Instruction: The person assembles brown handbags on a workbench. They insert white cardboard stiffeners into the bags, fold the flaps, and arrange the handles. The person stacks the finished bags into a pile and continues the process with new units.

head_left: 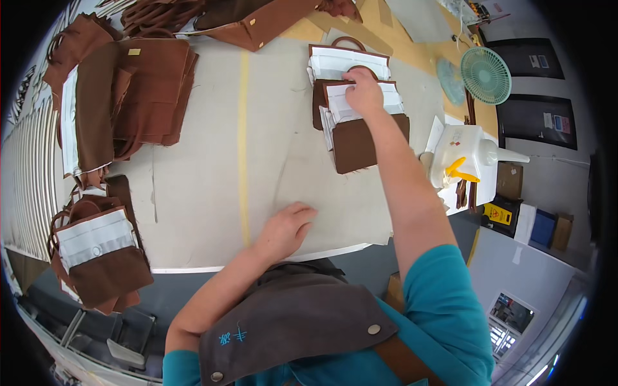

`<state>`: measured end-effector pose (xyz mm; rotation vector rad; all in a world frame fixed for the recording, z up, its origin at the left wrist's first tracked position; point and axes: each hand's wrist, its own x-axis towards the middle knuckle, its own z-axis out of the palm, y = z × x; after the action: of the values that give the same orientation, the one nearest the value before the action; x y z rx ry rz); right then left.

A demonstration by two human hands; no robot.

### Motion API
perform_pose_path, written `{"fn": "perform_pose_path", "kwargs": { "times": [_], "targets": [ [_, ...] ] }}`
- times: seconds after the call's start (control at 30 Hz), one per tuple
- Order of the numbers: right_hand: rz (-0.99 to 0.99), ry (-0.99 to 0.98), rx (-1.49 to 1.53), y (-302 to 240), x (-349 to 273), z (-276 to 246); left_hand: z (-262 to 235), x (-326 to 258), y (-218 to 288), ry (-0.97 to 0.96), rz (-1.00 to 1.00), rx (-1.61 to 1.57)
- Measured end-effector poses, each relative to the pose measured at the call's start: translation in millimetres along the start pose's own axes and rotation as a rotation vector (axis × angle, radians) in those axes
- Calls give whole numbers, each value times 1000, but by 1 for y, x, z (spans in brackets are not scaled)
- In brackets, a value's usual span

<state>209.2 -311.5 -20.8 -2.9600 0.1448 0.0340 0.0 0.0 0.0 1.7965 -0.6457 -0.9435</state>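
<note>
My right hand (364,93) reaches out to the far right of the table, its fingers closed on the handle at the top of a brown bag panel (365,143). That panel has a white strip along its top edge and lies over another bag panel (347,62) with a white strip and a curved brown handle. My fingers partly hide the held handle. Nearer to me, my left hand (284,230) rests on the table close to its front edge, fingers loosely curled and apart from the thumb, with nothing in it.
Brown bag pieces (154,90) are piled at the left, with another stack (100,257) at the front left corner. A brown bag (257,22) lies at the far edge. On the right are a white bottle (460,151) with a spout, yellow-handled snips (461,172) and a green fan (486,75).
</note>
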Motion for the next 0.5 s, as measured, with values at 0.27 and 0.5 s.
{"fn": "perform_pose_path", "kwargs": {
  "times": [0.27, 0.5],
  "targets": [
    [17, -203, -113, -14, 11, -35, -58, 144, 3, 498, 244, 681],
    [-49, -164, 81, 13, 8, -40, -72, 194, -14, 529, 232, 669]
  ]
}}
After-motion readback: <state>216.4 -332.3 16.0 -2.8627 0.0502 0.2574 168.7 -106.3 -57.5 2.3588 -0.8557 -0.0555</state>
